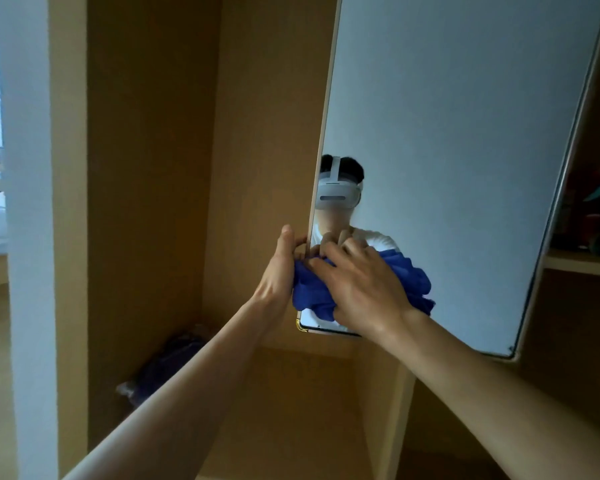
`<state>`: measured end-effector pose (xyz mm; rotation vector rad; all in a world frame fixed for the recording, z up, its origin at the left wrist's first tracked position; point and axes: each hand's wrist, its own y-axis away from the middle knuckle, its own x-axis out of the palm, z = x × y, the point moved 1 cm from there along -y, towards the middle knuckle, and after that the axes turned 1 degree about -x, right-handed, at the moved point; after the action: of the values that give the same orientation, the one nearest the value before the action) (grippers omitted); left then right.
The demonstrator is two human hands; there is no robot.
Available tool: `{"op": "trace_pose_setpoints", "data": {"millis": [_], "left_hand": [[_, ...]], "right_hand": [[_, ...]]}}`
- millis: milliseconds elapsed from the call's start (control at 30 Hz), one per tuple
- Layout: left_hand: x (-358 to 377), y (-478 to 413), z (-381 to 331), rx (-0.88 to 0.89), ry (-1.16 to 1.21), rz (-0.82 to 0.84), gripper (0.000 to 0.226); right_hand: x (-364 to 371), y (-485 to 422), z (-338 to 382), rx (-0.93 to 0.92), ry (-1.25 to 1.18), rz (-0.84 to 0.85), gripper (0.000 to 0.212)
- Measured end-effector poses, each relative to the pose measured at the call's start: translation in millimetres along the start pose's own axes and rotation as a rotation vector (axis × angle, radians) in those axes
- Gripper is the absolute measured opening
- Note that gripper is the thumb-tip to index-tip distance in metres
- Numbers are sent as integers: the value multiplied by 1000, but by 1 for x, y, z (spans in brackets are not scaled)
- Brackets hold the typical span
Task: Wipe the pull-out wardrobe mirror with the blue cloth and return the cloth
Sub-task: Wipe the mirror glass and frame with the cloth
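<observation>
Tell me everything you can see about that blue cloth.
The cloth is deep blue, soft and fluffy-looking, bunched into a crumpled wad rather than folded. It sits against the lower left part of the mirror, just above its bottom corner, so some of the blue seen may be reflection. The right hand lies over it, pressing it to the glass. The left hand holds the mirror's left edge and touches the cloth's left side.

The right hand (357, 285) presses a bunched blue cloth (312, 292) against the lower part of the pull-out mirror (447, 133), fingers spread over it. The left hand (279, 268) grips the mirror's left edge beside the cloth, thumb up. A dark bundle (167, 368) lies low in the wooden wardrobe (153, 133).
</observation>
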<state>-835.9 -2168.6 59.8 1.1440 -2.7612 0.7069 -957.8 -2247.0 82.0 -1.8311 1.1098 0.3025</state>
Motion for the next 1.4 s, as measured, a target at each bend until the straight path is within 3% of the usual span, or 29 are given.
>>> {"op": "trace_pose_setpoints", "data": {"millis": [167,333,467,800,833,933,1000,1200,1400], "left_hand": [[2,15,-9,27,-124,4,60],[11,28,-22,78,-296,20,59],[15,27,-29,34,-384,33,95],[28,28,-35,111,-428,-40,106],[29,26,-34,113,-443,-63,101],[31,19,-27,93,-457,-191,60],[30,18,-14,127,-467,-189,46],[35,30,0,172,-547,-230,62],[36,43,-4,167,-548,-199,64]], "right_hand": [[-8,7,-3,-32,13,-27,56],[-31,-5,-30,49,48,-101,55],[-52,-19,-64,125,34,-126,46],[-58,-18,-80,105,76,-154,44],[-53,-12,-78,84,71,-144,45],[-37,12,-71,51,54,-131,53],[-26,29,-66,50,44,-134,58],[2,63,-51,68,37,-24,68],[-12,59,-62,66,64,-46,60]]}}
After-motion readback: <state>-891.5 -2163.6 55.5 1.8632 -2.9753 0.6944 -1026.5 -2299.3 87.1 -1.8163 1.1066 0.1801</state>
